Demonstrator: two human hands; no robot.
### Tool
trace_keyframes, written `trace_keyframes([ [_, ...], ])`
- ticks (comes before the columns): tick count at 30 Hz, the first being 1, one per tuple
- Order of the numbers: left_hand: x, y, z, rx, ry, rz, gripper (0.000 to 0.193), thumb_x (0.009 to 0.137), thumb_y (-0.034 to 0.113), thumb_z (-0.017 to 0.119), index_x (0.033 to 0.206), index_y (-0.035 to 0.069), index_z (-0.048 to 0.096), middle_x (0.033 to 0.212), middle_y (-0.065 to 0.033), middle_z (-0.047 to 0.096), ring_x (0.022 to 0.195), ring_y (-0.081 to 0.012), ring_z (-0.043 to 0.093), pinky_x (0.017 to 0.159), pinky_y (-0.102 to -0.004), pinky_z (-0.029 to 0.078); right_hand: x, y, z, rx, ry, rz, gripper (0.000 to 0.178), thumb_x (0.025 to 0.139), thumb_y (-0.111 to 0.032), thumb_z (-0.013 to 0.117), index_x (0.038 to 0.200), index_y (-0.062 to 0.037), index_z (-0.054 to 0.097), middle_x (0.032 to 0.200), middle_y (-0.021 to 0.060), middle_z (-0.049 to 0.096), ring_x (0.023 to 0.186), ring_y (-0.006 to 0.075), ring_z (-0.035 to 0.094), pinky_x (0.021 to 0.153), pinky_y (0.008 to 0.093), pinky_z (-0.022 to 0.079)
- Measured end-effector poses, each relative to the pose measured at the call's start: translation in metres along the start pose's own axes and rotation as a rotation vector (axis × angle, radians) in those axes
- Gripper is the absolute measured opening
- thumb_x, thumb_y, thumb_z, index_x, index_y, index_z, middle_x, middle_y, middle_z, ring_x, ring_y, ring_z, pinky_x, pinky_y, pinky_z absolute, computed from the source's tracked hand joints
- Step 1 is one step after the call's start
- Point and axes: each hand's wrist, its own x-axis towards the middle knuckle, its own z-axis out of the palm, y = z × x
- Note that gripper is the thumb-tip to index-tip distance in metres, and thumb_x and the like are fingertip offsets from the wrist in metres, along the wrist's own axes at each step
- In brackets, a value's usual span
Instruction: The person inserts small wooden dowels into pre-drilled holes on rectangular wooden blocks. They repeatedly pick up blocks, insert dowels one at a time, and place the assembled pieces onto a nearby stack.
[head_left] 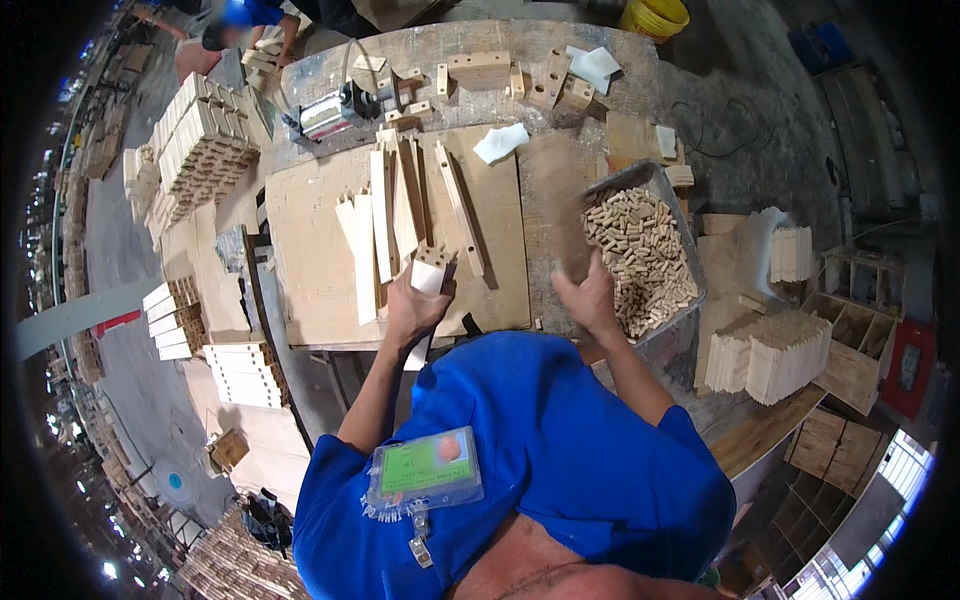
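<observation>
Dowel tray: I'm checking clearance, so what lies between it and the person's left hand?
In the head view, rightward from the left hand: cardboard, tabletop, then the right hand holding a blurred brown object, beside the dowel tray.

The dowels (645, 255) look matt wood, the sheet (312, 262) matt cardboard.

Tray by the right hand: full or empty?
Well stocked, not empty: wooden dowels cover the floor of the gray tray; how deep, I cannot tell.
</observation>
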Motion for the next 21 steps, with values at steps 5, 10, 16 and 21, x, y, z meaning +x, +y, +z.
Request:
trace_keyframes([
  [5,0.012,0.015,-0.003,0.042,-0.059,-0.008,0.04,0.079,0.022,0.081,0.113,0.002,0.072,0.102,-0.0187,0.078,0.091,-0.0311,0.079,0.081,-0.0428,0.061,-0.007,0.009,0.011,-0.285,-0.142,-0.071,0.052,0.085,-0.026,0.079,0.129,-0.0049,0.059,0.102,0.0293,0.073,0.096,0.0495,0.072,0.083,0.055,0.058],
  [10,0.042,-0.015,0.0,0.186,-0.058,-0.251,0.048,0.079,0.029,0.082,0.112,-0.004,0.072,0.1,-0.0223,0.078,0.094,-0.0303,0.079,0.083,-0.0435,0.061,-0.007,0.037,0.017,-0.156,-0.127,0.152,0.062,0.083,-0.026,0.08,0.134,-0.0035,0.055,0.107,0.0323,0.073,0.103,0.0495,0.071,0.09,0.0561,0.058],
  [16,0.127,-0.026,-0.016,-0.045,0.09,-0.09,0.046,0.084,0.032,0.083,0.105,-0.008,0.076,0.088,-0.0168,0.079,0.075,-0.0227,0.073,0.071,-0.0384,0.059,-0.002,0.062,0.029,-0.343,-0.254,0.27,0.07,0.082,-0.036,0.08,0.138,-0.0019,0.055,0.116,0.0313,0.073,0.109,0.0473,0.071,0.095,0.054,0.057],
  [21,0.141,-0.008,-0.026,0.15,0.173,-0.08,0.039,0.082,0.027,0.081,0.102,-0.005,0.075,0.079,-0.0178,0.077,0.072,-0.0273,0.075,0.07,-0.0409,0.059,-0.006,0.085,0.058,-0.374,-0.326,0.331,0.072,0.086,-0.037,0.079,0.143,-0.0039,0.053,0.123,0.0281,0.071,0.117,0.0439,0.07,0.1,0.0531,0.056],
])
